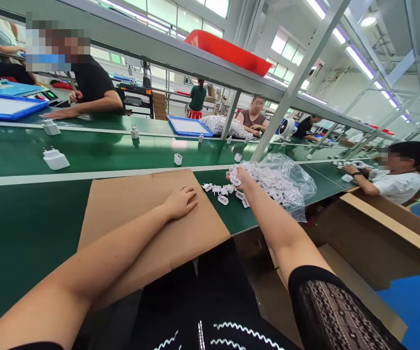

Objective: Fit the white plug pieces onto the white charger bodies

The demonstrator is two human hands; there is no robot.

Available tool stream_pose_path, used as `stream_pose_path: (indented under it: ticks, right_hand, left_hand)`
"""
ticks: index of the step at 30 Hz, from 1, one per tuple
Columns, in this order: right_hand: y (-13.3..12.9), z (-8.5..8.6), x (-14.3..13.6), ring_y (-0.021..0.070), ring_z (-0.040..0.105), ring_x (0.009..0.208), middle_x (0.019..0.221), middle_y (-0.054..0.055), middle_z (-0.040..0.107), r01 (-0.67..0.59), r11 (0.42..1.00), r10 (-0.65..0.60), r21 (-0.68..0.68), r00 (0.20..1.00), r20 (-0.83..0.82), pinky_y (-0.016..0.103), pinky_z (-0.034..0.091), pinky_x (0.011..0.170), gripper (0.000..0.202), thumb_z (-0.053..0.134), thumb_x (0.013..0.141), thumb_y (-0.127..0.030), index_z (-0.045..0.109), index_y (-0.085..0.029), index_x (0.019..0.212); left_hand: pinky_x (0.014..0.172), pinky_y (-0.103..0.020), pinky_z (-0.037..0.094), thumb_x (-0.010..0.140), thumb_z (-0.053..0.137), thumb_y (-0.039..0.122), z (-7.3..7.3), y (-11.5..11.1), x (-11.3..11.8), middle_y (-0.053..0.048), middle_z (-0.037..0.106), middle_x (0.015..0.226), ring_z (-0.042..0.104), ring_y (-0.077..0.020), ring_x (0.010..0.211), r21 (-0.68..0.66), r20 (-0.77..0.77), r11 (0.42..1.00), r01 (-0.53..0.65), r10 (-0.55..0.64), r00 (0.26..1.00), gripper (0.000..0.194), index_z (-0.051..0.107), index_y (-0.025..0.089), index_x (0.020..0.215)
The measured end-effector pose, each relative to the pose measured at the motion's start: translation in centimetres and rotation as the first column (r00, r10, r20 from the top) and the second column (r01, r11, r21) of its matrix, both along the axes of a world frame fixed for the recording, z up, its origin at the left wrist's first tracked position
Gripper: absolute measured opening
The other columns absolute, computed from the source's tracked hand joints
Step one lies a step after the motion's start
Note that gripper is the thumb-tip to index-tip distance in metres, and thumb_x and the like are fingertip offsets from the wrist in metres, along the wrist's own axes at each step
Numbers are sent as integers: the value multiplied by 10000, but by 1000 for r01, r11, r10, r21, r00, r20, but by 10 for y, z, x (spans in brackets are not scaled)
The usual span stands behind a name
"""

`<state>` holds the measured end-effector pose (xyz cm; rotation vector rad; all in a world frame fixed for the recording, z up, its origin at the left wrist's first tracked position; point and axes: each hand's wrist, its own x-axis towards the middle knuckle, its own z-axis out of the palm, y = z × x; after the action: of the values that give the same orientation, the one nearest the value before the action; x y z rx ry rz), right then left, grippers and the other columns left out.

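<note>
Just right of the right hand's grip [244, 179], the bulging plastic bag [297, 176] blocks the way, and the slanting post [286, 103] rises beyond. Leftward, past loose white parts [223, 200], flat cardboard [136, 206] leaves room up to the left hand [180, 201].

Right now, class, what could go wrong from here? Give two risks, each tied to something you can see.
The clear bag reaches the near edge of the green bench, so its white pieces might spill off. The small white parts in the right hand could slip from its grasp.
</note>
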<state>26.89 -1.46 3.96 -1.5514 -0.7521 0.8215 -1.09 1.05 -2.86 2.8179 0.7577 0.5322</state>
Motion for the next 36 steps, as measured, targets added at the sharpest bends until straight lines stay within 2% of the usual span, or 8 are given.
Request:
stream_pose_path:
  ticks: [7, 11, 15, 20, 24, 31, 33, 36]
  right_hand:
    - [-12, -19, 5, 205, 648, 984, 1181, 91, 634, 5, 994, 12, -110, 989, 147, 396, 572, 833, 323, 625, 955, -343, 607, -150, 1213]
    - [2, 0, 2, 111, 584, 673, 824, 23, 629, -52, 998, 59, -37, 977, 204, 229, 513, 607, 194, 568, 881, -172, 619, -132, 1064]
    - [11, 16, -5, 118, 591, 642, 793, 18, 631, -202, 979, 203, -36, 936, 287, 194, 437, 502, 289, 509, 812, -201, 620, -155, 1074]
    - [4, 4, -32, 197, 633, 862, 961, 70, 676, -322, 922, 387, -216, 738, 553, 266, 493, 680, 264, 692, 755, -283, 720, -169, 992]
    - [1, -9, -52, 318, 564, 1145, 1228, 152, 629, -251, 893, 450, -374, 513, 731, 388, 464, 913, 291, 761, 715, -214, 756, -173, 1003]
    - [-1, 2, -42, 315, 628, 1038, 1052, 132, 719, -243, 820, 570, -518, 266, 778, 381, 475, 842, 275, 747, 701, -222, 753, -184, 974]
    - [-3, 7, -35, 303, 622, 1034, 1078, 115, 717, -264, 845, 529, -464, 297, 795, 364, 474, 820, 313, 720, 699, -236, 740, -192, 1008]
    - [-1, 14, -31, 239, 633, 888, 969, 87, 725, -379, 877, 479, -296, 638, 602, 293, 468, 685, 242, 639, 726, -254, 717, -173, 941]
  left_hand:
    - [1124, -533, 389, 947, 451, 434, 3, -2, 1, -140, 567, 1405, 473, -348, 1301, -17, -6, 1000, -8, 8, 1000, 457, 633, 158, 1264]
    - [1129, -523, 388, 954, 447, 432, 4, -3, 1, -113, 557, 1419, 462, -333, 1314, -38, -11, 999, -25, 25, 1000, 444, 624, 187, 1280]
    - [1144, -507, 380, 957, 458, 431, 5, -2, 2, -101, 555, 1411, 457, -312, 1314, -54, 6, 998, -33, 34, 999, 433, 618, 198, 1285]
    - [1154, -511, 379, 969, 450, 430, 8, -4, 6, -115, 536, 1425, 444, -307, 1332, -84, 9, 996, -21, 22, 1000, 446, 596, 188, 1315]
    - [1186, -502, 355, 992, 426, 418, 10, -5, 9, -121, 481, 1486, 414, -292, 1387, -145, 10, 989, -7, 9, 1000, 462, 541, 191, 1377]
    - [1209, -472, 344, 990, 458, 445, 11, -1, 30, -119, 420, 1551, 382, -278, 1435, -235, 3, 971, 46, -47, 999, 501, 503, 182, 1415]
    - [1147, -439, 429, 978, 472, 446, 16, 12, 34, -112, 546, 1440, 508, -265, 1329, -263, 38, 963, 62, -54, 998, 429, 601, 197, 1304]
    - [1053, -423, 500, 964, 446, 419, 29, 55, 26, -84, 696, 1174, 627, -247, 1127, -216, 167, 970, -110, 148, 975, 348, 678, 215, 1124]
